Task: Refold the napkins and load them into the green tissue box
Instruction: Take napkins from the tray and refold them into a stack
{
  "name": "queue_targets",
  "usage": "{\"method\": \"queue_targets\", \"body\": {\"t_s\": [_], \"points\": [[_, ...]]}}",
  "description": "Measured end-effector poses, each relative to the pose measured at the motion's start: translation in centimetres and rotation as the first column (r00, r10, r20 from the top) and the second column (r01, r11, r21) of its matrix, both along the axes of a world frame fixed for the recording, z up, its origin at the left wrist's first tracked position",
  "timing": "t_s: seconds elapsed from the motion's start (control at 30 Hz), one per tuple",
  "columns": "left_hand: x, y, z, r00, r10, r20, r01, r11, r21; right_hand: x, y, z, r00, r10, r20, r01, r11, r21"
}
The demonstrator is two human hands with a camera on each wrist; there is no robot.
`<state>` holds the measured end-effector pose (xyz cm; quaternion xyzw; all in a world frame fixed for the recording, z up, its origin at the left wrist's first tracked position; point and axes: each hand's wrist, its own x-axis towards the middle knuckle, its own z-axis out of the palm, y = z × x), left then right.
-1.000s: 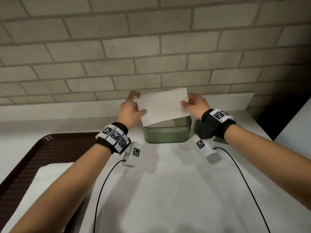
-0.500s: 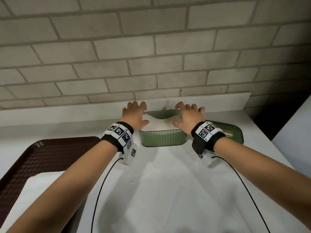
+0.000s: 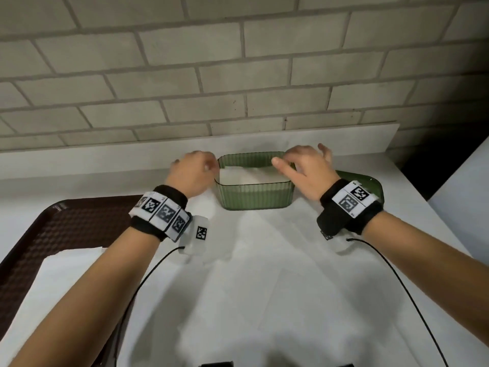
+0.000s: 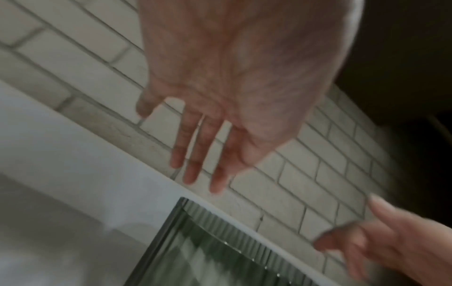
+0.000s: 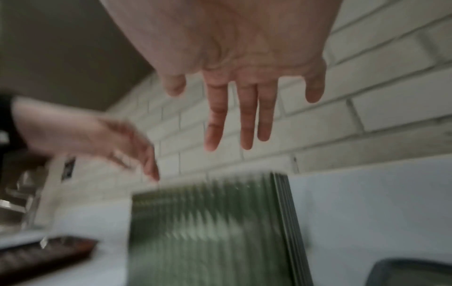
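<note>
The green ribbed tissue box (image 3: 254, 198) stands lidless on the white counter by the brick wall, with white folded napkins (image 3: 251, 176) lying inside it. My left hand (image 3: 194, 169) hovers just left of the box, fingers relaxed and holding nothing; the left wrist view shows its fingers (image 4: 195, 154) straight above the box corner (image 4: 208, 241). My right hand (image 3: 301, 168) hangs over the box's right rim, fingers spread and empty; the right wrist view shows the fingers (image 5: 244, 116) extended above the box (image 5: 215, 222). More white napkins (image 3: 53, 282) lie on the brown tray.
A dark brown tray (image 3: 39, 234) sits at the left of the counter. The green box lid (image 3: 370, 184) lies right of the box, partly hidden by my right wrist. Black cables (image 3: 397, 274) run from both wristbands. The wall ledge (image 3: 105, 160) stands close behind.
A second ago both hands held a napkin upright over the box. They pressed it down inside, and now both hands have lifted off and drawn slightly apart, empty.
</note>
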<state>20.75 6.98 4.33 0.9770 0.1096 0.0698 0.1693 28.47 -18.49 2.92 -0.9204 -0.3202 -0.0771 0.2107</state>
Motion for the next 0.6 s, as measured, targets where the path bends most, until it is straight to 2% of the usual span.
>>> {"method": "queue_targets", "body": {"t_s": [0.03,0.07,0.1,0.17,0.2,0.23,0.33,0.43,0.53,0.6], "points": [[-0.9,1.0,-0.6,0.993,0.098,0.066,-0.097,0.995,-0.024,-1.1,-1.0,0.3,0.999,-0.019,0.039,0.016,0.996,0.082],[-1.7,1.8,-1.4,0.981,0.191,0.043,-0.19,0.982,-0.026,-2.3,-1.7,0.5,0.999,-0.023,0.031,0.019,0.992,0.124],[-2.4,2.4,-2.4,0.958,0.275,-0.077,-0.277,0.961,-0.012,-3.5,-2.3,0.3,1.0,-0.006,-0.017,0.008,0.993,0.118],[-3.3,2.6,-5.3,0.838,0.368,-0.403,-0.401,0.916,0.003,-6.3,-2.9,-0.5,0.973,0.066,-0.223,-0.069,0.998,-0.005],[-3.6,2.4,-6.5,0.785,0.368,-0.498,-0.427,0.904,-0.005,-7.6,-2.8,-1.1,0.939,0.084,-0.334,-0.124,0.987,-0.102],[-3.7,2.0,-7.4,0.766,0.368,-0.527,-0.436,0.9,-0.005,-8.9,-2.7,-1.7,0.904,0.084,-0.418,-0.177,0.966,-0.19],[-3.1,0.4,-8.8,0.813,0.376,-0.446,-0.408,0.913,0.025,-11.5,-1.7,-3.5,0.85,0.07,-0.522,-0.284,0.896,-0.341],[-2.5,-1.6,-8.9,0.824,0.347,-0.448,-0.384,0.923,0.009,-13.3,-0.4,-4.8,0.868,0.026,-0.495,-0.288,0.839,-0.461],[-2.6,-2.6,-8.5,0.834,0.325,-0.447,-0.397,0.915,-0.075,-13.8,0.6,-5.2,0.885,-0.009,-0.466,-0.247,0.839,-0.485],[-3.3,-2.6,-8.0,0.84,0.325,-0.434,-0.418,0.898,-0.137,-13.3,0.4,-5.6,0.852,-0.041,-0.522,-0.222,0.875,-0.431]]}}
